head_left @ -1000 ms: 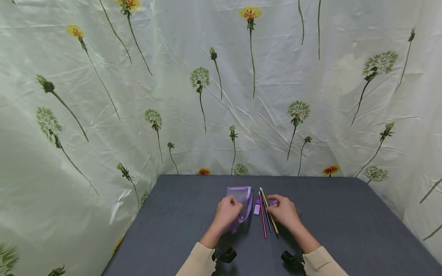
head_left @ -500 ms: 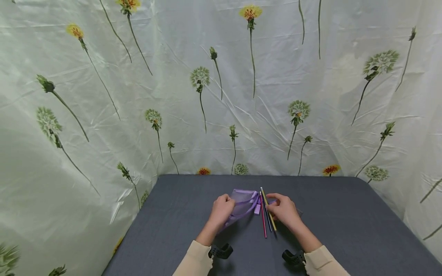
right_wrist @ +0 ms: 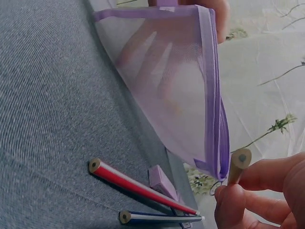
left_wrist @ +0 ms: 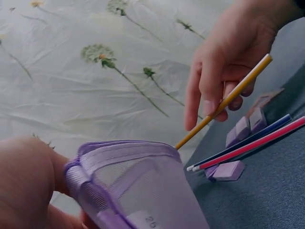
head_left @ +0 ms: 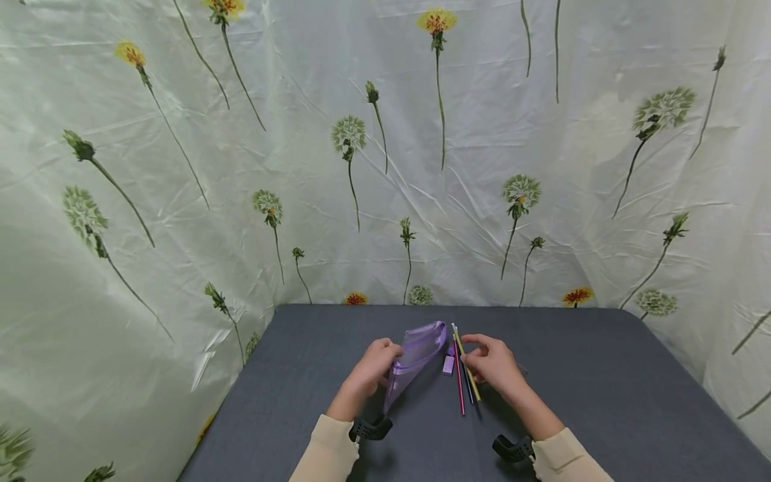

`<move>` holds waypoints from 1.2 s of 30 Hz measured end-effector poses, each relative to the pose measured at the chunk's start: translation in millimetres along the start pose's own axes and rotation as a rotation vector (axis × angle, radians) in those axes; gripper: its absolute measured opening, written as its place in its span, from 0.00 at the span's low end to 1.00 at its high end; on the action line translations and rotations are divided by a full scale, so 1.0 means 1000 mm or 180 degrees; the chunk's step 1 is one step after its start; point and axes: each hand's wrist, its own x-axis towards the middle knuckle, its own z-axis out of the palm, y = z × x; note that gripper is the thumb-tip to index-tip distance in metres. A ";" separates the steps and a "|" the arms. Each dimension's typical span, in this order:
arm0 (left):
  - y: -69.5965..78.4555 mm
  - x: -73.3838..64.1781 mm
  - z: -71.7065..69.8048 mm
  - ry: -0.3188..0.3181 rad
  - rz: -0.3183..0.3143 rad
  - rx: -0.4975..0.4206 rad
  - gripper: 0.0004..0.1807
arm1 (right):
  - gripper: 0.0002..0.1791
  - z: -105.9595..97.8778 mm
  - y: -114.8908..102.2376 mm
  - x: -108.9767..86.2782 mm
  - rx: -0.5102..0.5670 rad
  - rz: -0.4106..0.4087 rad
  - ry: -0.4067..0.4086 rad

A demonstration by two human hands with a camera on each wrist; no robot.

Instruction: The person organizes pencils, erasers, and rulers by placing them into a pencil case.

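The left hand (head_left: pixel 375 361) holds a purple mesh pouch (head_left: pixel 412 358) lifted off the desk (head_left: pixel 602 402), near the middle of the far half and well in from both side edges. Its grip is curled round the pouch's near-left edge: the left wrist view shows the thumb (left_wrist: pixel 28 176) pressed against the bound rim with the mesh bulging out past it, and the right wrist view shows fingers (right_wrist: pixel 143 52) behind the see-through mesh. The pouch hangs tilted, its zipped edge running up toward the far edge of the desk and its lower corner pointing back toward the person.

The right hand (head_left: pixel 490 365) is just to the right of the pouch, its grip pinched on a yellow pencil (head_left: pixel 465 361) between thumb and fingertips. The pencil is raised at a slant, its far tip close to the pouch rim in the left wrist view; whether it touches the mesh cannot be told.

Between the hands, flat on the desk, lie a red pencil (head_left: pixel 459 388) and a blue pencil (right_wrist: pixel 162 218) side by side, nearly touching, pointing from the near edge toward the far edge. Just beside their far ends sits a small purple eraser (head_left: pixel 448 365), with more small purple blocks (left_wrist: pixel 248 126) close under the right hand.

Behind the desk hangs a pale cloth (head_left: pixel 241 167) printed with dandelions.
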 end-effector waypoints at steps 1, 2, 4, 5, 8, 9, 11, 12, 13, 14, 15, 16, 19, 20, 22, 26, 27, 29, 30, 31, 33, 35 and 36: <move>0.000 0.000 -0.002 -0.0004 -0.0011 -0.0042 0.11 | 0.23 0.001 -0.001 0.000 0.0011 0.0003 -0.0008; 0.000 0.000 -0.005 0.0003 -0.0024 -0.0070 0.12 | 0.23 0.001 -0.002 0.000 0.0023 -0.0003 -0.0016; 0.000 0.000 -0.009 0.0012 -0.0040 -0.0139 0.14 | 0.23 0.002 -0.004 0.000 0.0039 -0.0013 -0.0039; 0.000 0.000 -0.010 0.0021 -0.0048 -0.0167 0.14 | 0.23 0.003 -0.005 0.000 0.0041 -0.0023 -0.0048; -0.001 -0.001 -0.015 0.0070 -0.0086 -0.0206 0.14 | 0.23 0.005 -0.011 -0.003 0.0065 -0.0052 -0.0085; -0.001 -0.002 -0.016 0.0087 -0.0102 -0.0210 0.14 | 0.23 0.006 -0.013 -0.004 0.0071 -0.0064 -0.0106; 0.000 -0.003 -0.018 0.0130 -0.0113 -0.0176 0.13 | 0.23 0.008 -0.018 -0.006 0.0085 -0.0114 -0.0164; 0.000 -0.004 -0.018 0.0149 -0.0117 -0.0138 0.14 | 0.23 0.009 -0.020 -0.007 0.0093 -0.0143 -0.0210; 0.001 -0.005 -0.019 0.0158 -0.0112 -0.0098 0.14 | 0.23 0.010 -0.022 -0.008 0.0104 -0.0175 -0.0266; 0.002 -0.006 -0.019 0.0157 -0.0113 -0.0067 0.14 | 0.22 0.011 -0.025 -0.009 0.0116 -0.0211 -0.0326; 0.003 -0.006 -0.019 0.0148 -0.0114 -0.0038 0.15 | 0.22 0.012 -0.026 -0.010 0.0136 -0.0237 -0.0385; 0.004 -0.006 -0.019 0.0124 -0.0107 -0.0010 0.16 | 0.22 0.012 -0.028 -0.011 0.0162 -0.0255 -0.0442; 0.006 -0.004 -0.017 0.0001 -0.0087 0.0012 0.16 | 0.23 0.011 -0.031 -0.015 0.0223 -0.0222 -0.0544; 0.006 -0.003 -0.017 -0.0042 -0.0087 -0.0008 0.16 | 0.23 0.010 -0.031 -0.016 0.0256 -0.0191 -0.0557; 0.006 -0.001 -0.016 -0.0092 -0.0087 -0.0035 0.16 | 0.24 0.009 -0.031 -0.018 0.0329 -0.0134 -0.0581; 0.005 -0.001 -0.015 -0.0118 -0.0139 -0.0153 0.14 | 0.25 0.009 -0.033 -0.019 0.0472 -0.0056 -0.0655; 0.004 -0.001 -0.015 -0.0142 -0.0155 -0.0201 0.13 | 0.24 0.010 -0.033 -0.019 0.0480 -0.0050 -0.0668; 0.003 -0.001 -0.015 -0.0222 -0.0174 -0.0317 0.12 | 0.24 0.012 -0.036 -0.017 0.0441 -0.0056 -0.0668; 0.003 -0.002 -0.015 -0.0262 -0.0178 -0.0370 0.12 | 0.23 0.013 -0.038 -0.015 0.0407 -0.0068 -0.0662; 0.003 -0.002 -0.015 -0.0307 -0.0180 -0.0413 0.12 | 0.22 0.014 -0.039 -0.013 0.0365 -0.0078 -0.0656; 0.003 -0.003 -0.015 -0.0364 -0.0165 -0.0482 0.12 | 0.21 0.016 -0.044 -0.009 0.0291 -0.0110 -0.0654; 0.004 -0.004 -0.014 -0.0398 -0.0158 -0.0504 0.11 | 0.21 0.019 -0.047 -0.006 0.0249 -0.0117 -0.0661; 0.005 -0.005 -0.013 -0.0406 -0.0155 -0.0505 0.11 | 0.21 0.020 -0.049 -0.004 0.0241 -0.0113 -0.0669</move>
